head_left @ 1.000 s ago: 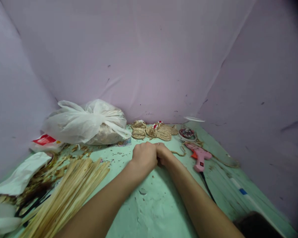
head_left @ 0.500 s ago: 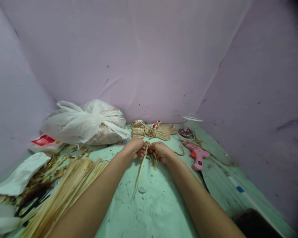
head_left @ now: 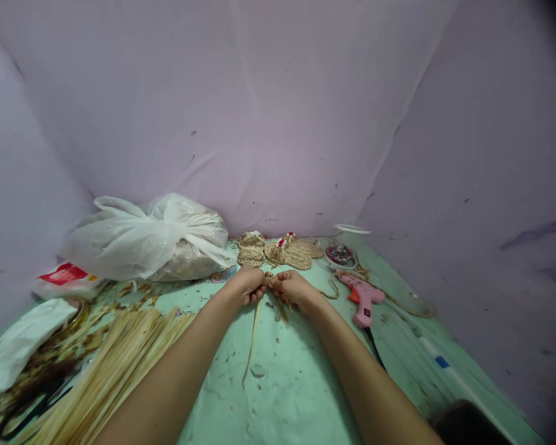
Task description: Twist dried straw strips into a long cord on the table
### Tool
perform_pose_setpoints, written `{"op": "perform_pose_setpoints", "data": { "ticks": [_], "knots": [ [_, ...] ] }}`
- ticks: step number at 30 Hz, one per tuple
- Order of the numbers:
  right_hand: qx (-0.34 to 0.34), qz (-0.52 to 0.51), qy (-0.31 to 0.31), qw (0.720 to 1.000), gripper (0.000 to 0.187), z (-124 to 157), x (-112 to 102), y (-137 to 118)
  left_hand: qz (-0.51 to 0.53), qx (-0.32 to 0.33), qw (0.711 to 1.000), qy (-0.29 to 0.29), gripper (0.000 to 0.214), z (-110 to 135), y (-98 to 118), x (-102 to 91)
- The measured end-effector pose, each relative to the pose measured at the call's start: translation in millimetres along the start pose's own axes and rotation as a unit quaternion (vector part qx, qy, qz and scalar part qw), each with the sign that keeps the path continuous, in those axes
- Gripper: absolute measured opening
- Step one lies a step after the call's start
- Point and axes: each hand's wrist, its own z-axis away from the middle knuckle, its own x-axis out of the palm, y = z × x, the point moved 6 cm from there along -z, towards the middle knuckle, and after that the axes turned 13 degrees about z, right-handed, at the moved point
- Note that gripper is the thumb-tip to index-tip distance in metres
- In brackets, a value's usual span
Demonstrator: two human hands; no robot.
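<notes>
Over the middle of the green desk (head_left: 278, 395), the left hand (head_left: 249, 287) pinches a pale fibre strip (head_left: 253, 334) whose tail trails toward the wearer, while the right hand (head_left: 293, 288) grips darker strands (head_left: 284, 309) just beside it. The strip looks dry, so a hard pull could split it; a slack pinch could let it slip. The glue gun's (head_left: 365, 301) cord (head_left: 374, 348) could snag if the right arm swings outward.
</notes>
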Motion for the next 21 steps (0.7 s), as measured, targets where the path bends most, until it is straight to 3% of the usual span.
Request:
{"op": "perform_pose_setpoints", "data": {
  "ticks": [4,8,11,14,17,21],
  "knots": [
    [-0.043,0.085,0.022,0.995,0.019,-2,-8,1,-0.027,0.029,0.999,0.03,0.021,0,2,-7.0],
    [-0.078,0.17,0.058,0.981,0.007,1,-15,-4,-0.072,0.075,0.993,0.047,0.018,0,5,-5.1],
    [-0.1,0.316,0.092,0.939,0.007,10,-18,-16,-0.095,0.111,0.988,0.058,0.018,-1,6,-1.8],
    [-0.072,0.437,0.111,0.89,0.014,21,-21,-29,-0.085,0.13,0.986,0.065,0.018,-5,6,-0.9],
    [-0.047,0.478,0.103,0.871,0.017,33,-20,-40,-0.07,0.131,0.986,0.077,0.019,-9,4,-1.7],
    [-0.077,0.511,0.095,0.851,0.022,44,-6,-56,-0.032,0.122,0.988,0.092,0.02,-8,2,-3.0]
  ]
}}
